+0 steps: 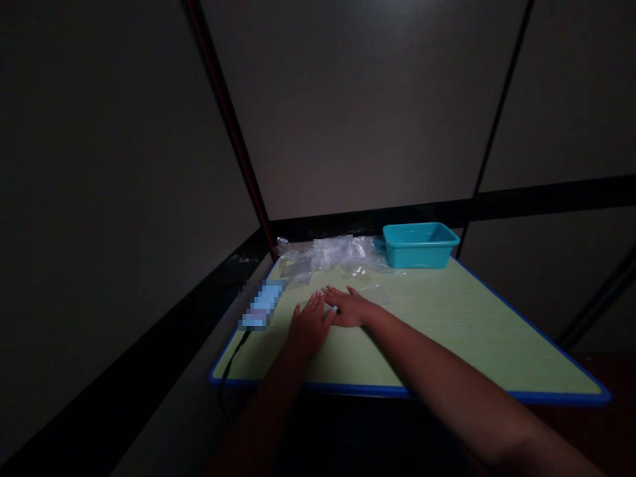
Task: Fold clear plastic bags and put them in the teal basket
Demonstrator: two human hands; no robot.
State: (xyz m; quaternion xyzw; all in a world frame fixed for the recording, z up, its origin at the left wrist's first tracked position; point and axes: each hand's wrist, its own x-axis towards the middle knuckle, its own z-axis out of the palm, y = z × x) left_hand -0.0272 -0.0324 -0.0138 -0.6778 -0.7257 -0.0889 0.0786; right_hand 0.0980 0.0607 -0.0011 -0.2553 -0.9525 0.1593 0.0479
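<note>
My left hand (pixel 311 324) lies flat on the table with its fingers stretched forward. My right hand (pixel 348 309) rests palm down just beside it, fingers spread and pointing left, so the two hands meet at the fingertips. Neither hand grips anything. A small clear plastic bag or sheet (pixel 380 295) lies flat on the table, partly hidden by my right hand; its full outline cannot be made out. Beyond my hands spreads a loose pile of clear plastic bags (pixel 330 253).
A turquoise plastic basin (pixel 418 255) stands at the back right of the light green table (pixel 462 331), which has a blue edge. On the left lies a pixelated, lit phone-like device (pixel 264 305) with a black cable (pixel 229 364). Walls border the back and left.
</note>
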